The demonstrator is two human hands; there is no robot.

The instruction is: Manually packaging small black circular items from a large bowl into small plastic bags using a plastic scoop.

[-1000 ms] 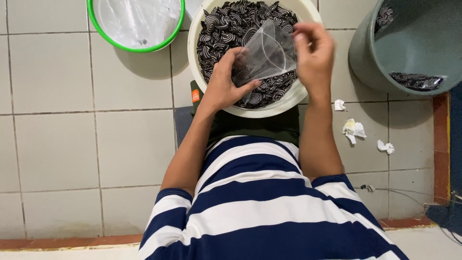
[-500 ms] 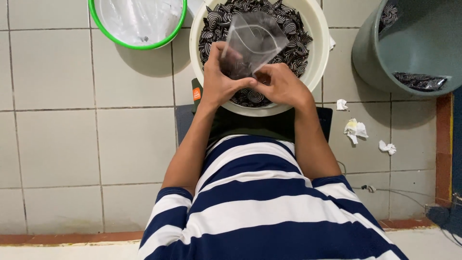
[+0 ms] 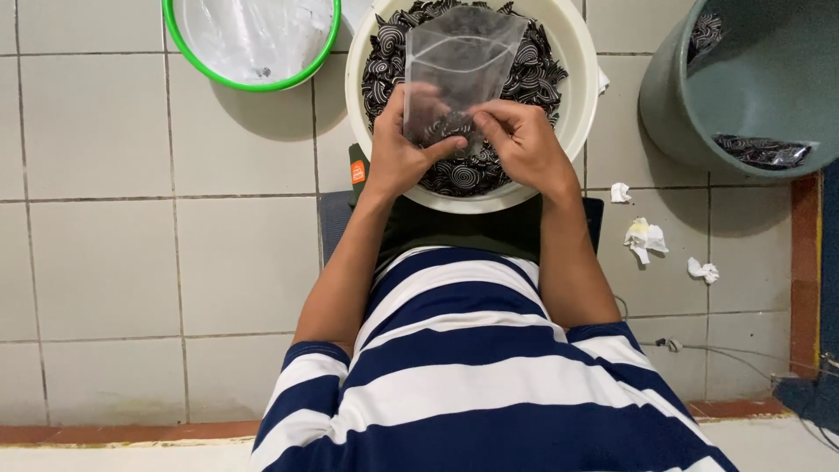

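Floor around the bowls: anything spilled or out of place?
Three crumpled white scraps lie loose on the tiles right of the white bowl, and a thin cable trails past them. Nothing has spilled from the bowl; both hands hold a clear pouch over it.

Clear plastic pouch (image 3: 463,70) above the white basin (image 3: 581,114); small orange label (image 3: 357,171) beside its rim.

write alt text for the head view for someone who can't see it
Seen from above, a person's left hand and right hand hold a clear plastic pouch over a white basin of black-and-white spiral pieces. On the tiled floor are a green-rimmed bowl, a grey-green tub and crumpled paper scraps.
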